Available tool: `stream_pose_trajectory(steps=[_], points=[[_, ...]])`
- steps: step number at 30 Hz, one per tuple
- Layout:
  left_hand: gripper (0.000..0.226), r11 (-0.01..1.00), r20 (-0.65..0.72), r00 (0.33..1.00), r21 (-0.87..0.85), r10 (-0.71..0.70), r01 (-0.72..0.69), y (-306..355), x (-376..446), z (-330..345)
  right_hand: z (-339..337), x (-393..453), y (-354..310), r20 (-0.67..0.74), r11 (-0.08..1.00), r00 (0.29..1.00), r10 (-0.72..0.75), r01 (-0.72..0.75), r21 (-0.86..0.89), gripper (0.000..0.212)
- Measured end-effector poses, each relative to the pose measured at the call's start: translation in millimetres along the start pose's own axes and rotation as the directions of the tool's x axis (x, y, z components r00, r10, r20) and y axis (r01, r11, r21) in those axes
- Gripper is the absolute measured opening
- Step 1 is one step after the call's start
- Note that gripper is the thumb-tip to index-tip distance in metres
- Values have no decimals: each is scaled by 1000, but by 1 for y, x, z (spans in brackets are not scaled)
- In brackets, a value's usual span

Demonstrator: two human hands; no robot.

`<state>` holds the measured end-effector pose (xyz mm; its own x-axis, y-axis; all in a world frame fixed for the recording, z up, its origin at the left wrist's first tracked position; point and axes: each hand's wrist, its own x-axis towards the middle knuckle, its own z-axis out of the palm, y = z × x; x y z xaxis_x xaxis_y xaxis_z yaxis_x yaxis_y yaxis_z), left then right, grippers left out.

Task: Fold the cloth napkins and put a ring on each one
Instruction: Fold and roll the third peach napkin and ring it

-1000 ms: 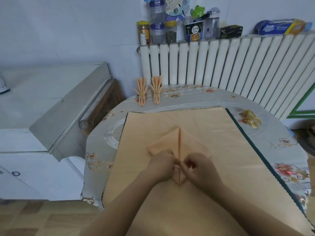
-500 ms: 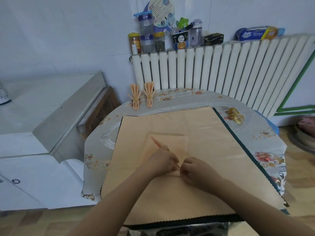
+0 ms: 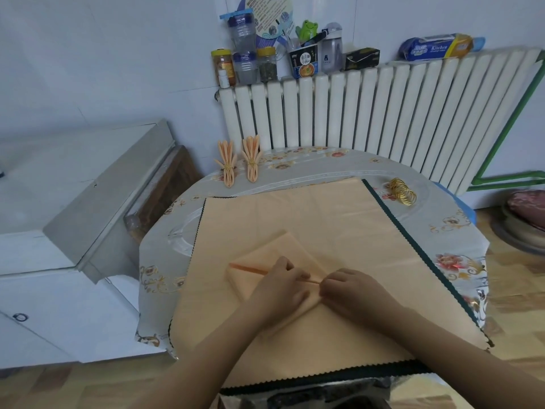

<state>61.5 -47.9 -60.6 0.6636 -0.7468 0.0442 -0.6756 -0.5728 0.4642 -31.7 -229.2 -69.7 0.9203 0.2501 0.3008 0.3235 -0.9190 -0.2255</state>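
Observation:
A peach cloth napkin (image 3: 265,255) lies part-folded on a large peach cloth (image 3: 309,214) that covers the round table. A raised pleat runs across the napkin from its left corner to my hands. My left hand (image 3: 280,286) pinches the pleat near its middle and rests on the napkin. My right hand (image 3: 348,287) pinches the pleat's right end. Two finished napkins with gold rings, one (image 3: 227,163) beside the other (image 3: 252,157), lie at the table's far left edge. Several loose gold rings (image 3: 401,191) sit in a pile at the far right.
The table (image 3: 448,231) has a floral plastic cover. A white radiator (image 3: 383,113) stands behind it with jars and boxes (image 3: 265,63) on top. A white cabinet (image 3: 59,202) stands close on the left. A round stool (image 3: 525,219) is on the floor at the right.
The napkin has been turned, so its pleat now points left instead of away from me. Both hands stayed on the pleat. The camera view shifted.

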Motion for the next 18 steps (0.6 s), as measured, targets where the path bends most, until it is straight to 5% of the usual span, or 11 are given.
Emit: stream_pose_trajectory(steps=[6, 10, 12, 15, 18], points=[[69, 980, 126, 983, -164, 132, -110, -39, -45, -24, 12, 1, -3, -113, 996, 990, 81, -76, 43, 16], [35, 976, 53, 988, -169, 147, -136, -60, -61, -27, 12, 6, -8, -131, 978, 975, 182, -165, 131, 18], [8, 964, -75, 996, -255, 53, -70, -59, -59, -25, 11, 6, -8, -116, 966, 968, 224, -205, 156, 22], [46, 949, -177, 978, -310, -108, 48, -50, -50, -26, 11, 10, -10, -103, 947, 953, 285, -264, 184, 26], [48, 963, -255, 945, -228, -203, 146, -44, -41, -18, 15, 13, -14, -125, 921, 928, 351, -319, 222, 20]])
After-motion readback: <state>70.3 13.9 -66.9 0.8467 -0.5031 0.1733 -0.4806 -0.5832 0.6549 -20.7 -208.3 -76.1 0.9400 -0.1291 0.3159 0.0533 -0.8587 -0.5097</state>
